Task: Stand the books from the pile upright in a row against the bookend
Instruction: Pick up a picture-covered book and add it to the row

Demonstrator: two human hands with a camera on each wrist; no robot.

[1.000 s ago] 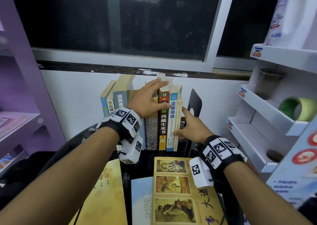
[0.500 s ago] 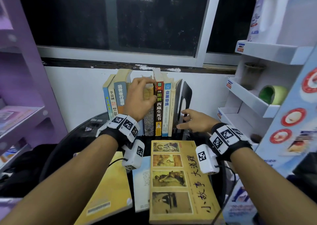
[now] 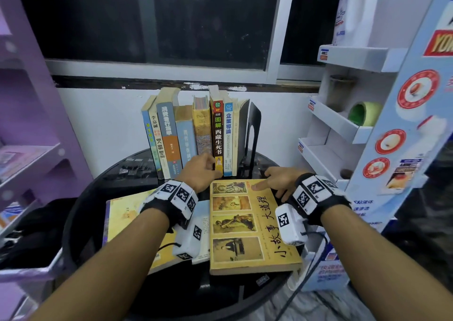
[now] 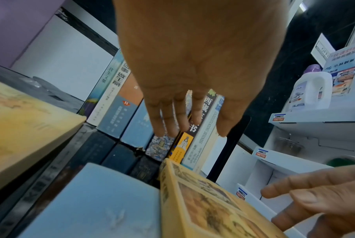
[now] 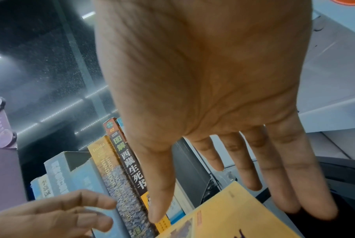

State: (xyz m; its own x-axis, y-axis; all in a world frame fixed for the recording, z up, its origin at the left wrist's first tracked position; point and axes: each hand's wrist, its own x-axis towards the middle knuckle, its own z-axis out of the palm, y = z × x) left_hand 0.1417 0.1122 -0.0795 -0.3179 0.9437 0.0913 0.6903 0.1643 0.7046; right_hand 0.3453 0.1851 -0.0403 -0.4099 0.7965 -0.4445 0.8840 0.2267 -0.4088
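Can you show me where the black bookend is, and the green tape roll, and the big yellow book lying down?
bookend (image 3: 253,134), head view, upright plate.
tape roll (image 3: 365,113), head view, outer side.
yellow book (image 3: 267,225), head view, front cover.

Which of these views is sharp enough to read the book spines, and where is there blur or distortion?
Head view: sharpest, spines of the upright row legible, though the wide lens bows the edges and the window behind is dark. Left wrist view: the left hand and the flat yellow book are smeared, spines partly readable. Right wrist view: the right hand fills the frame; streaky glare on the glass.
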